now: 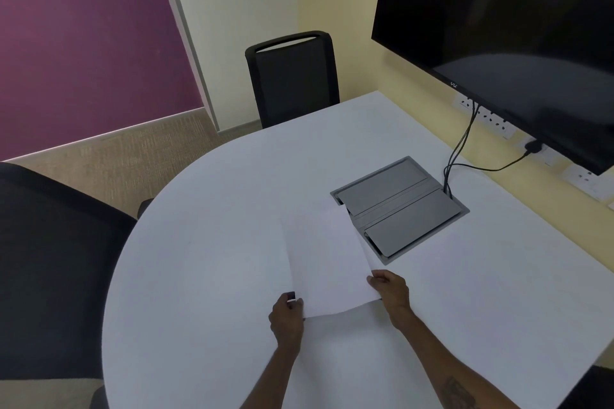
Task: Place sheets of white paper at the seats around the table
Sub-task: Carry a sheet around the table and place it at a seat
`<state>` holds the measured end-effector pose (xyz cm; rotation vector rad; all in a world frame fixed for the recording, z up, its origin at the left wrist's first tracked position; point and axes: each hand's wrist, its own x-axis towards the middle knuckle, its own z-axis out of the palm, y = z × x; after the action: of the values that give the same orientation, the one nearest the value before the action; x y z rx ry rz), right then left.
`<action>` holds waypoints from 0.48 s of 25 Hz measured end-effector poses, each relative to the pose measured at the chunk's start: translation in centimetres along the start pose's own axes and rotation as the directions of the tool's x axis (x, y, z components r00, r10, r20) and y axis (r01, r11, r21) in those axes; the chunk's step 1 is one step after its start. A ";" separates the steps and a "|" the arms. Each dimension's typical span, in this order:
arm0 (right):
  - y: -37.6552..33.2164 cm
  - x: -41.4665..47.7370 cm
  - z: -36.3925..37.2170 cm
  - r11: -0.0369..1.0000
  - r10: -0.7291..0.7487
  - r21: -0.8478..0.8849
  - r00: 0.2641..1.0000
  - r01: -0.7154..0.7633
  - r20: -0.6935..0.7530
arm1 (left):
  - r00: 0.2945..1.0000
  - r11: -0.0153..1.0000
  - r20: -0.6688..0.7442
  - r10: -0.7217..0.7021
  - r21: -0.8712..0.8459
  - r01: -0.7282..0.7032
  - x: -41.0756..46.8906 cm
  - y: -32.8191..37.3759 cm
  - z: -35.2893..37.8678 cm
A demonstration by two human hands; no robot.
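Observation:
A stack of white paper sheets (327, 262) is held over the white table (206, 242), near its middle. My left hand (287, 319) pinches the near left corner of the sheets. My right hand (390, 290) grips their near right edge. The far corner of the paper overlaps the grey cable box. I cannot tell how many sheets are in the stack. One black chair (294, 76) stands at the far side of the table, and another black chair (53, 269) is at the left side.
A grey cable box (408, 206) with closed flaps is set into the table. Black cables (460, 149) run from it up to wall sockets below a large dark screen (505, 26) on the right wall. A dark chair part (594, 388) shows at bottom right.

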<state>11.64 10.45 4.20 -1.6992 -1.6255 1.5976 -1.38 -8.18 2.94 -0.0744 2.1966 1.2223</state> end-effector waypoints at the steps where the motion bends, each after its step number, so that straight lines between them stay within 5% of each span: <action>1: 0.4 -1.1 0.0 1.000 -0.007 0.013 1.000 0.007 -0.006 | 1.000 1.000 -0.001 -0.006 -0.002 0.006 -0.4 -0.1 -0.7; 12: 3.5 -10.5 1.8 0.980 -0.004 0.196 0.997 0.019 -0.076 | 1.000 1.000 0.002 0.003 -0.021 -0.003 -3.7 -1.5 -7.0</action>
<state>14.64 -0.19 5.89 -1.6239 -1.3894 1.6099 -1.32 -15.44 6.44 -0.0786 2.1827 1.2466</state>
